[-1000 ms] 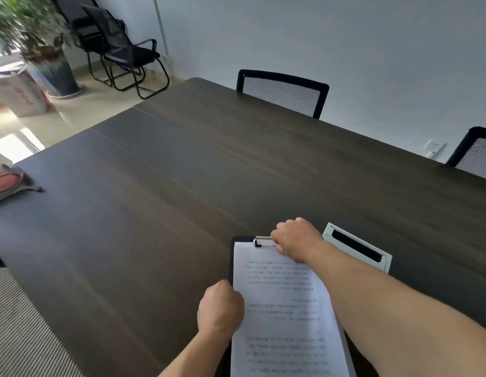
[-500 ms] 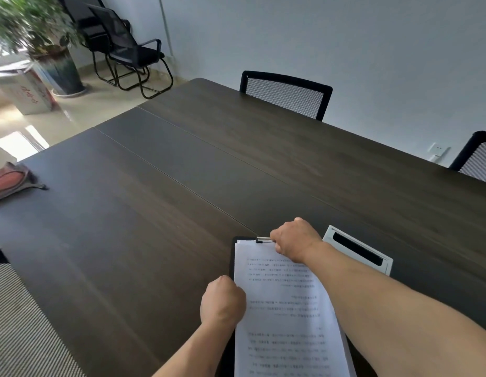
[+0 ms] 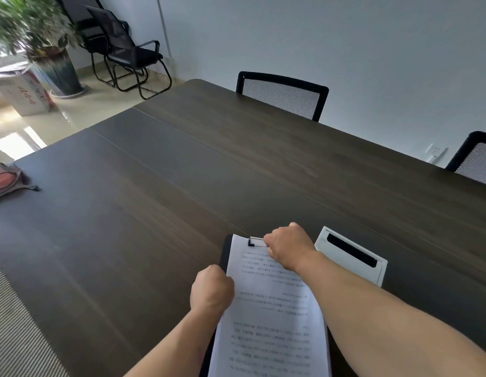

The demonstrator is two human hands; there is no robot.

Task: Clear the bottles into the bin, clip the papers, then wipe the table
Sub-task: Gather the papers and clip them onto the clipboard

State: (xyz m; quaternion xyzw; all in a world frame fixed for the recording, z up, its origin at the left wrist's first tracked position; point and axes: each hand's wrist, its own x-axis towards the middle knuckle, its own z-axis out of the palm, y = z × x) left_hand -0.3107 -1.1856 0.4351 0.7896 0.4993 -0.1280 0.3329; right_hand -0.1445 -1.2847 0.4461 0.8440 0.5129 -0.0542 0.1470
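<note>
White printed papers (image 3: 271,317) lie on a black clipboard (image 3: 225,254) near the front edge of the dark wooden table (image 3: 182,186). My right hand (image 3: 289,247) is closed on the metal clip (image 3: 255,241) at the top of the board. My left hand (image 3: 211,289) is a fist gripping the left edge of the papers and board. A grey and red cloth (image 3: 6,180) lies at the table's far left edge. No bottles are in sight.
A white flat box with a black slot (image 3: 350,254) lies just right of my right hand. Black mesh chairs (image 3: 281,95) stand behind the table, another chair (image 3: 474,159) at right. On the floor at the back left are a potted plant (image 3: 40,36) and a cardboard box (image 3: 21,91).
The papers' top edge now sits under the clip, whose black corner shows on the sheet. Both hands have stayed almost in place; the camera has shifted slightly.
</note>
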